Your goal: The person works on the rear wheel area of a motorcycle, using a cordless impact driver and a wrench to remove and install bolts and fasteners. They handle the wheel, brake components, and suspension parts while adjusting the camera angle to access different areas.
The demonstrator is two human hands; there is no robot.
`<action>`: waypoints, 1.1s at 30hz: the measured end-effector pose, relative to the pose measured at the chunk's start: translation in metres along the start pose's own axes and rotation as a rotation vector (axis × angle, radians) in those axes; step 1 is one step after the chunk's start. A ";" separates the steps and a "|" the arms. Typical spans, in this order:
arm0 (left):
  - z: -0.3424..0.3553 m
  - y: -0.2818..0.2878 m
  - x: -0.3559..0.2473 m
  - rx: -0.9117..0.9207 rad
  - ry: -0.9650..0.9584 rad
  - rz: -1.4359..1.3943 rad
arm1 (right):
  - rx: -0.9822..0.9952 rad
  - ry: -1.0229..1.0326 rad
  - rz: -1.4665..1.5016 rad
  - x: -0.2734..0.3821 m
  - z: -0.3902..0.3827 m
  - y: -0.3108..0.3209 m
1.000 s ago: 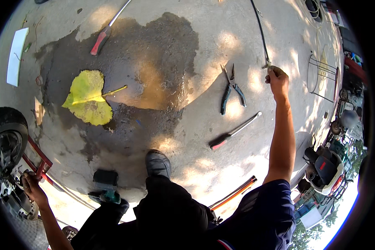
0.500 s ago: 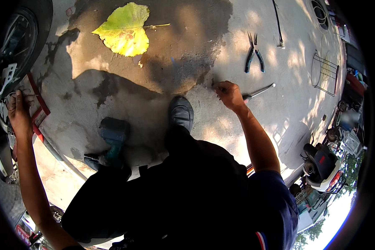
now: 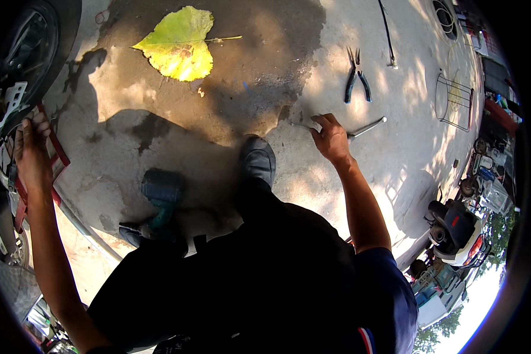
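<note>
My right hand is low over the concrete floor, thumb and fingers bent together at one end of a thin metal coil spring. The spring points left, toward my black boot. At the far left my left hand reaches in beside a motorcycle wheel and a red metal frame. Its fingers are curled; what they grip is too small and dark to make out. Just past my right hand lies a silver-shafted hand tool, its near end hidden behind the hand. Long-nose pliers lie farther off, jaws spread.
A teal and black cordless power tool lies before my left leg. A large yellow-green leaf rests on damp concrete. At the right are a thin black rod, a wire rack and a parked scooter.
My right hand has shifted slightly right and turned, uncovering more of the spring. My left hand has moved a little, its fingers still curled by the wheel. The whole view has shifted slightly.
</note>
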State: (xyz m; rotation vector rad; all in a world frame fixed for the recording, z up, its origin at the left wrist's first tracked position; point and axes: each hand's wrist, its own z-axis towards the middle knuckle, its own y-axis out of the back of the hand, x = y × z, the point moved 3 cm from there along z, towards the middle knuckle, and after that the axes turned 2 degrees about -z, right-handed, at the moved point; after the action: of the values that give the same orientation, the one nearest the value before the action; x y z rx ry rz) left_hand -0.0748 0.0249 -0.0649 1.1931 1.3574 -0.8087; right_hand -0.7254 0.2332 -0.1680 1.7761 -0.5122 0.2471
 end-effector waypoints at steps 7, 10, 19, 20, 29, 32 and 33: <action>-0.010 -0.046 -0.020 0.035 0.061 -0.183 | 0.054 0.092 0.209 0.022 0.006 -0.020; -0.015 -0.038 -0.018 0.034 0.063 -0.209 | 0.250 0.272 0.532 0.126 0.054 -0.007; -0.025 -0.056 -0.013 -0.052 0.117 -0.448 | 0.430 0.901 0.300 0.398 0.187 0.004; -0.028 -0.057 -0.016 -0.073 0.116 -0.459 | 0.418 0.909 0.345 0.412 0.186 0.004; -0.028 -0.057 -0.017 -0.102 0.113 -0.505 | 0.394 0.716 0.661 0.419 0.166 -0.041; -0.028 -0.056 -0.017 -0.094 0.122 -0.498 | 0.341 0.724 0.644 0.426 0.166 -0.041; -0.027 -0.056 -0.017 -0.093 0.128 -0.493 | 0.327 0.716 0.621 0.427 0.167 -0.040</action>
State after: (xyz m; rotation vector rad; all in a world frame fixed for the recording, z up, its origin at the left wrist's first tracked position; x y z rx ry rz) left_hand -0.1376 0.0329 -0.0526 0.8563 1.8110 -1.0099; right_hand -0.3471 -0.0086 -0.0656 1.6396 -0.4947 1.4056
